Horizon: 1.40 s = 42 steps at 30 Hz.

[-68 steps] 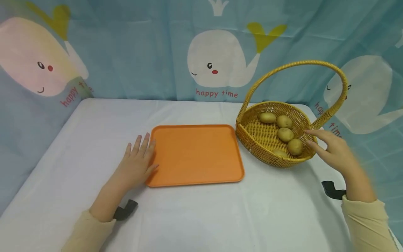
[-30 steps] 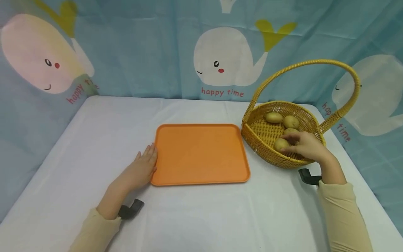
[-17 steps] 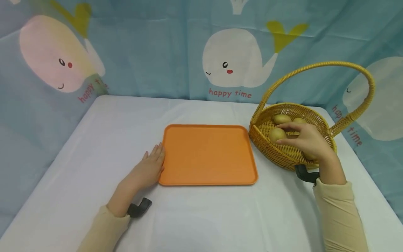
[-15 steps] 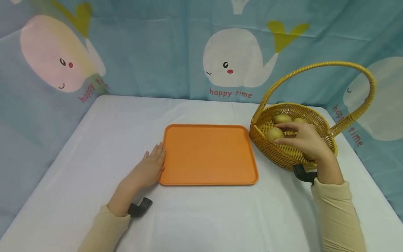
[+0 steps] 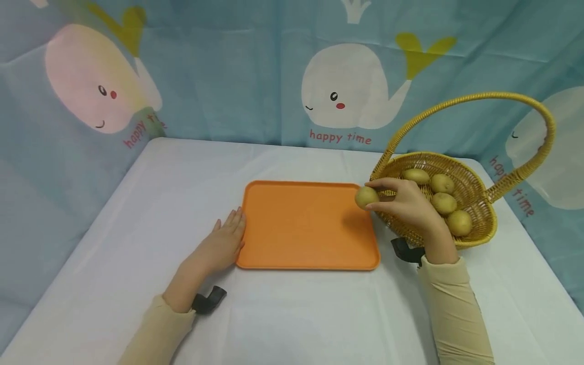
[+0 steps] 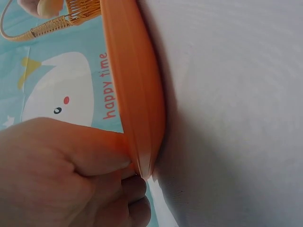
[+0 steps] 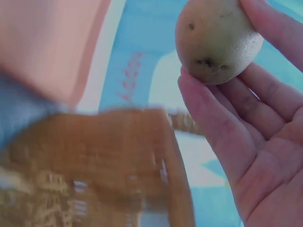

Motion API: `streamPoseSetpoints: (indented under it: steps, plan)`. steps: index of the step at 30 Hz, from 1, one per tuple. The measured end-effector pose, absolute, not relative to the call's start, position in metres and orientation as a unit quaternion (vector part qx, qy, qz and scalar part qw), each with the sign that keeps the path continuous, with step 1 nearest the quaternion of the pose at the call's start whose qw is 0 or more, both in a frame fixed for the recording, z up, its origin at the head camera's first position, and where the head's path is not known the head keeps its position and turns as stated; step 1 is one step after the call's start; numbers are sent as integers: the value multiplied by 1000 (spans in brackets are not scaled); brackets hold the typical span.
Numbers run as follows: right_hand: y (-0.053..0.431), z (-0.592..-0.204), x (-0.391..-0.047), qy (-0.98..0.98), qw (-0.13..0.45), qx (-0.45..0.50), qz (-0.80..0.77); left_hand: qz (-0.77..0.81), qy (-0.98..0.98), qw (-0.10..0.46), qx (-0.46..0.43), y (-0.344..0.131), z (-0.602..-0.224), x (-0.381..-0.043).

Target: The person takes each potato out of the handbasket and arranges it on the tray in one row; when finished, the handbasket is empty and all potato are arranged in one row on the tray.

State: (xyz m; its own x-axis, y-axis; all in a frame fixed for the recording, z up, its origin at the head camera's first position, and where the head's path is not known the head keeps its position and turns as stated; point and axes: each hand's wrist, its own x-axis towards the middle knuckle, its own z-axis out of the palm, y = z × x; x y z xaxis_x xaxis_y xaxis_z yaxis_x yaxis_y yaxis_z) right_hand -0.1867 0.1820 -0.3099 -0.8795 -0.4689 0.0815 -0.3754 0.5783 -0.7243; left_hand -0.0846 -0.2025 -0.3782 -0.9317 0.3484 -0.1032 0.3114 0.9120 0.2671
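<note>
My right hand (image 5: 408,205) pinches a small round potato (image 5: 366,197) between thumb and fingers. It holds the potato above the right edge of the orange tray (image 5: 305,228), by the left rim of the basket. In the right wrist view the potato (image 7: 218,40) shows dark eyes on its skin. My left hand (image 5: 223,241) holds the left edge of the tray; in the left wrist view the thumb (image 6: 102,153) presses the rim and the other fingers curl close beside it. The woven yellow basket (image 5: 472,190) holds several more potatoes (image 5: 443,203).
The basket's tall handle (image 5: 483,95) arches over it. A white cloth (image 5: 292,314) covers the table. Behind it hangs a blue curtain (image 5: 255,76) with whale prints.
My right hand reached into the basket, took hold of a potato and carried it left, over the tray's right edge. My left hand settled against the tray's left edge.
</note>
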Motion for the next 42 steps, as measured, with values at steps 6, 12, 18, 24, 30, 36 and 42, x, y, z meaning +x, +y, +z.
streamPoseSetpoints:
  steps: [6,12,18,24,30,36,42]
  plan:
    - [149,-320,-195,867,81,-253,-423,119,976,81,163,-203,-381,-85]
    - [114,-333,-202,853,90,-278,-432,119,977,87,157,-204,-380,-85]
    - [78,-349,-215,841,95,-275,-456,111,977,89,158,-205,-379,-86]
    - [37,-363,-226,841,119,-218,-480,123,975,88,161,-207,-381,-86]
    - [0,-370,-231,838,139,-154,-505,131,973,99,160,-207,-386,-88]
    - [-32,-373,-227,856,136,-119,-485,127,974,104,156,-207,-386,-88]
    - [-42,-376,-224,859,128,-124,-480,118,976,106,152,-207,-385,-89]
